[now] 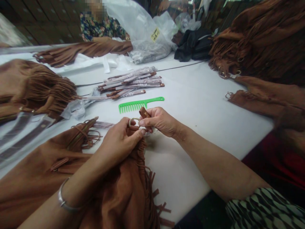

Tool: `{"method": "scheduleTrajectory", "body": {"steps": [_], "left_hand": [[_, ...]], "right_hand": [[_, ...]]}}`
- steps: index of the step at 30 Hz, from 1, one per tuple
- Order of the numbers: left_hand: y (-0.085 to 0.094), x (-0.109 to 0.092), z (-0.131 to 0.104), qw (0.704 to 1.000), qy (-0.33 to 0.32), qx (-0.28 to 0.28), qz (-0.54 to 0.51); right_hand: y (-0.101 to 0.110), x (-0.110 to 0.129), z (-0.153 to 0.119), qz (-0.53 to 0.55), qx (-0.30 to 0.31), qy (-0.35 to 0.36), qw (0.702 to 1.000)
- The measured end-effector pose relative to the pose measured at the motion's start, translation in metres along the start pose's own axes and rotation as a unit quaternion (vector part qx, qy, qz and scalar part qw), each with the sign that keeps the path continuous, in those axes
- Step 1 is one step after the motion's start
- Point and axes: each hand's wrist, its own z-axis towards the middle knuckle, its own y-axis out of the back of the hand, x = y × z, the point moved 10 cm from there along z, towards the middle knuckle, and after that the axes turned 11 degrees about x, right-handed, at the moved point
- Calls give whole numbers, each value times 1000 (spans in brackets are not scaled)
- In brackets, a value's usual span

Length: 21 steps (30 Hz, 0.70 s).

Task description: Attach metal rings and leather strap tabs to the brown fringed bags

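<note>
A brown bag with fringe lay on the tabletop at the near left edge, under the person's left arm. Its top end pointed up and to the right, toward the middle of the tabletop.

The left hand was closed, pinching the top of the bag right under a small metal ring. The ring stood at the bag's top, just above the left thumb. A silver bracelet sat on the left wrist.

The right hand was closed too. Its fingers pinched a short brown strap that stuck up and leaned a little to the left. The strap's low end was touching the ring, but I could not tell if it went through. Both hands met at the ring, fingertips almost touching. The right hand came at it from the right side, the left hand from below.

Just behind the hands lay a green comb, its long side running left to right. Farther back was a pile of wrapped straps. More brown bags were heaped at the far right corner.
</note>
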Motion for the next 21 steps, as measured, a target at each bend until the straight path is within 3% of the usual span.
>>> {"method": "scheduleTrajectory", "body": {"steps": [2, 4, 7, 9, 14, 21], "left_hand": [[-8, 1, -1, 998, 11, 41, -47], [-13, 12, -2, 982, 58, 81, -159], [-7, 29, 0, 951, 118, 91, -270], [0, 32, 3, 942, 115, 91, -302], [0, 25, 8, 911, 59, 153, -378], [-5, 31, 9, 889, 38, 177, -421]], "right_hand": [[-4, 5, -1, -11, 26, 11, 1000], [-7, 8, -1, -14, 49, 20, 998], [-6, 8, -1, -19, 63, 31, 997], [-5, 8, -1, -34, 72, 31, 996], [-6, 7, -2, -64, 110, 8, 992], [-3, 0, -4, 29, 154, -6, 988]]}}
